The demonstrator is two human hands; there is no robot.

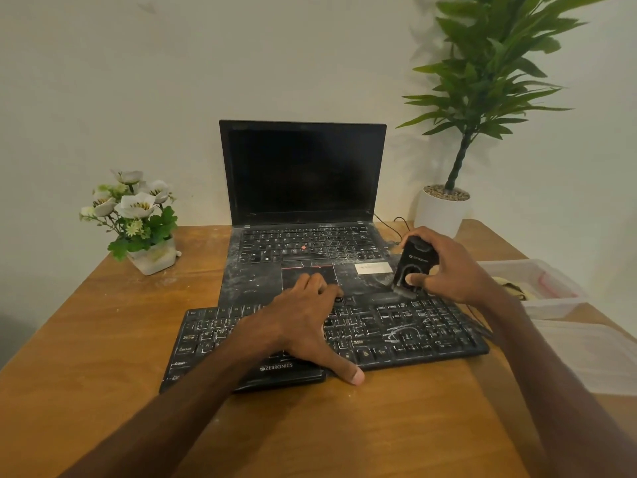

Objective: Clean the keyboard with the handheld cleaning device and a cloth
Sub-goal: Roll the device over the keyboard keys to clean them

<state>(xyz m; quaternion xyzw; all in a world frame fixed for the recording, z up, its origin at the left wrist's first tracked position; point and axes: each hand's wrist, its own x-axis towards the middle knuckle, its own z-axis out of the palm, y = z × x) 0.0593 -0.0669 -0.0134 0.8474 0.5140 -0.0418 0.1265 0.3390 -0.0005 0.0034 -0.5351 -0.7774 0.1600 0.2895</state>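
Note:
A black external keyboard (406, 334), streaked with white dust, lies on the wooden table in front of a dusty open laptop (303, 243). My left hand (303, 326) rests flat across the keyboard's middle, fingers spread, thumb at the front edge. My right hand (448, 267) grips a small black handheld cleaning device (413, 263), with its lower end down at the keyboard's far right edge beside the laptop palm rest. A cloth (517, 291) lies partly visible inside a clear plastic box at the right.
A clear plastic box (537, 270) and its flat lid (586, 353) sit at the right table edge. A white flower pot (151, 257) stands at the left, a tall potted plant (444, 208) at the back right. A black cable (393, 222) runs behind the laptop.

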